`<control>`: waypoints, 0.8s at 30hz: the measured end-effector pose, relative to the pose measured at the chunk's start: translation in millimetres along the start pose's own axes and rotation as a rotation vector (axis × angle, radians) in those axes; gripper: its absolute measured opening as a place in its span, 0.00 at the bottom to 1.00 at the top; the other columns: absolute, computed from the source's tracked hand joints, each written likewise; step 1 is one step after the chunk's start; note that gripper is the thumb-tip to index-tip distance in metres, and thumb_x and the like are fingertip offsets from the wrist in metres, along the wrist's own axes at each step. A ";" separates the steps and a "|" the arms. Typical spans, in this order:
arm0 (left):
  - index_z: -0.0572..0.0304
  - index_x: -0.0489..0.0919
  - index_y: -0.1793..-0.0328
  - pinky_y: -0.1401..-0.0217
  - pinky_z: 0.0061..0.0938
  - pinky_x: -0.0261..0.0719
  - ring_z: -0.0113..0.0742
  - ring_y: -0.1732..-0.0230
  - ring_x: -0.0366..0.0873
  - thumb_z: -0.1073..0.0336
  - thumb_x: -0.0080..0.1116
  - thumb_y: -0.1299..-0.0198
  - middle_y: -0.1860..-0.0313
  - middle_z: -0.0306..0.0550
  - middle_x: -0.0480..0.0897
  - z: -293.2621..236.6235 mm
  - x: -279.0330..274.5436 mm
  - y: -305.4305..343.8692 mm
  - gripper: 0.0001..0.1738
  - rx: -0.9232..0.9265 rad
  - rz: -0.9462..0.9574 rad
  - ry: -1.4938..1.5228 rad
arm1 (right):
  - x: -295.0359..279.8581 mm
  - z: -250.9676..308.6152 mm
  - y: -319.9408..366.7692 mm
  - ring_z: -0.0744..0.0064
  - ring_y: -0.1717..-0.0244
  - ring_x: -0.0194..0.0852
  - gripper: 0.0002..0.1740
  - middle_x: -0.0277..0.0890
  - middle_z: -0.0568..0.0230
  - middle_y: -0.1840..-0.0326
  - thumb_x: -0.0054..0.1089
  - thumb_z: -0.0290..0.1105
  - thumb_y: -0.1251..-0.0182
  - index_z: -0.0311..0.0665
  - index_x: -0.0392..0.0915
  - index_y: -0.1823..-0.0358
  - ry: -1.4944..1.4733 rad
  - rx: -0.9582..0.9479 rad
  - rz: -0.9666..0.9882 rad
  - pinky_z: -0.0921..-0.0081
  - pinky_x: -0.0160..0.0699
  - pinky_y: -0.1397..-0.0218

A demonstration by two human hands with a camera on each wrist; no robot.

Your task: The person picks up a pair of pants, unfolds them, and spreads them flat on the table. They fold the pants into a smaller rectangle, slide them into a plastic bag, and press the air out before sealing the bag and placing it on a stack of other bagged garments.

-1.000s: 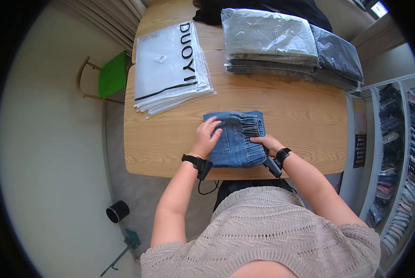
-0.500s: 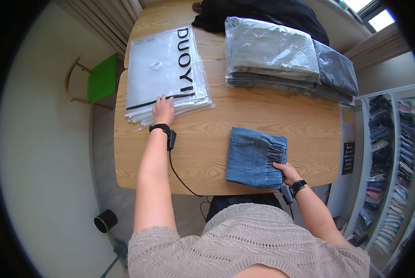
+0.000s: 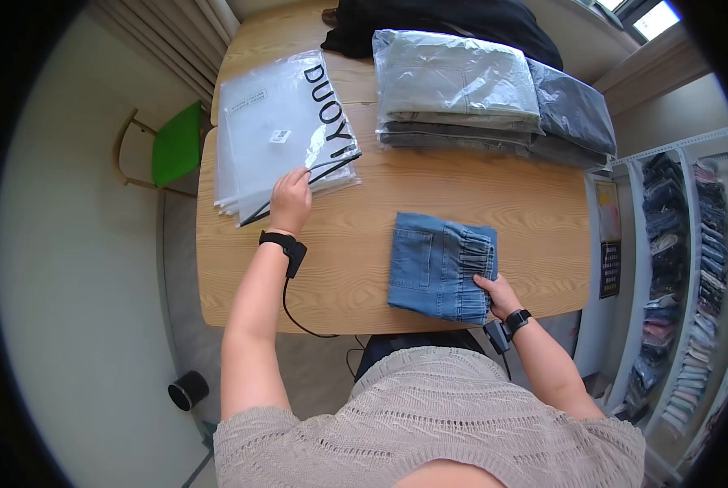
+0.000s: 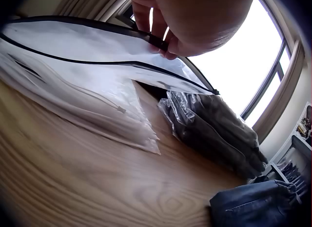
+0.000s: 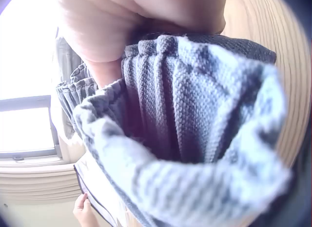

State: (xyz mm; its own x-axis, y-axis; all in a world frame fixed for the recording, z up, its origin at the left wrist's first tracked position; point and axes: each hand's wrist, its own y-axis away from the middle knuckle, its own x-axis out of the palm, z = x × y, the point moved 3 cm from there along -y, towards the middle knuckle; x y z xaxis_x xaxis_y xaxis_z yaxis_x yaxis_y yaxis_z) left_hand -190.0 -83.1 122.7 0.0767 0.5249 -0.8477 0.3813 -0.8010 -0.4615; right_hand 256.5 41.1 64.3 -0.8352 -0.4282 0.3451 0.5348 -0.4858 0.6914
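On the left, my left hand point(image 3: 291, 202) pinches the black-edged mouth of the top clear plastic bag point(image 3: 250, 122), which is printed DUOYI. In the left wrist view, the bag's black upper edge point(image 4: 92, 25) is lifted apart from the black edge below it. More bags point(image 4: 73, 112) lie stacked underneath. My right hand point(image 3: 502, 298) grips the folded blue denim garment point(image 3: 417, 260) at its gathered waistband, thumb on top; its other fingers are hidden. Seen close in the right wrist view, the gathered elastic waistband point(image 5: 170, 100) forms an open loop beside the hand.
Bagged folded garments, pale point(image 3: 462, 81) and dark grey point(image 3: 571, 114), lie at the back right of the wooden table point(image 3: 340, 260). Black cloth point(image 3: 445, 24) lies behind them. Shelves of folded clothes point(image 3: 665, 268) stand right; a green chair point(image 3: 177, 145) stands left.
My left hand has left the denim for the bag stack, and the top bag's black edge is now raised and turned askew. My right hand has kept its hold on the garment's waistband.
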 end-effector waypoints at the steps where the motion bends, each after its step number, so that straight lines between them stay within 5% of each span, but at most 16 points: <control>1: 0.65 0.79 0.57 0.48 0.37 0.73 0.46 0.51 0.77 0.74 0.54 0.46 0.52 0.47 0.80 -18.7 -1.9 5.8 0.11 0.039 0.035 0.050 | -3.2 3.4 6.5 0.71 0.53 0.75 0.18 0.77 0.63 0.51 0.62 0.26 0.40 0.34 0.73 0.47 -0.001 0.004 -0.005 0.74 0.73 0.46; 14: 0.60 0.79 0.56 0.48 0.32 0.76 0.43 0.47 0.77 0.73 0.50 0.47 0.51 0.46 0.79 -280.3 92.9 119.8 0.13 0.274 0.282 0.331 | -158.2 47.7 160.0 0.69 0.55 0.77 0.18 0.78 0.63 0.52 0.60 0.24 0.40 0.34 0.73 0.48 -0.126 -0.210 -0.194 0.71 0.77 0.49; 17: 0.58 0.77 0.47 0.42 0.35 0.72 0.45 0.41 0.72 0.73 0.50 0.47 0.46 0.48 0.76 -295.8 105.0 140.2 0.19 0.217 0.472 0.299 | -181.4 41.0 167.3 0.68 0.54 0.77 0.18 0.77 0.62 0.51 0.59 0.24 0.39 0.35 0.73 0.47 -0.141 -0.196 -0.209 0.70 0.76 0.48; 21: 0.54 0.71 0.39 0.38 0.37 0.67 0.45 0.35 0.66 0.70 0.51 0.46 0.41 0.51 0.71 -301.7 83.8 177.6 0.25 0.215 0.361 0.101 | -189.4 41.9 162.8 0.69 0.55 0.78 0.18 0.78 0.62 0.51 0.60 0.24 0.39 0.34 0.73 0.47 -0.121 -0.162 -0.172 0.71 0.77 0.49; 24: 0.53 0.66 0.33 0.34 0.40 0.64 0.50 0.31 0.60 0.73 0.56 0.52 0.33 0.55 0.64 -280.6 70.4 214.1 0.34 -0.131 0.407 -0.126 | -183.0 41.2 154.1 0.71 0.57 0.78 0.16 0.79 0.62 0.53 0.62 0.26 0.40 0.34 0.75 0.50 -0.054 -0.121 -0.085 0.73 0.78 0.51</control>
State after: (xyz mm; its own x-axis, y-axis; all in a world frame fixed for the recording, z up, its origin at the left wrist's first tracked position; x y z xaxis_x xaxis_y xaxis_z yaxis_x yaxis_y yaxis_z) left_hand 155.5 -136.8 37.6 0.1353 0.1287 -0.9824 0.4570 -0.8879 -0.0533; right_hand 486.4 76.0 133.8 -0.8818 -0.3419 0.3248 0.4711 -0.6078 0.6393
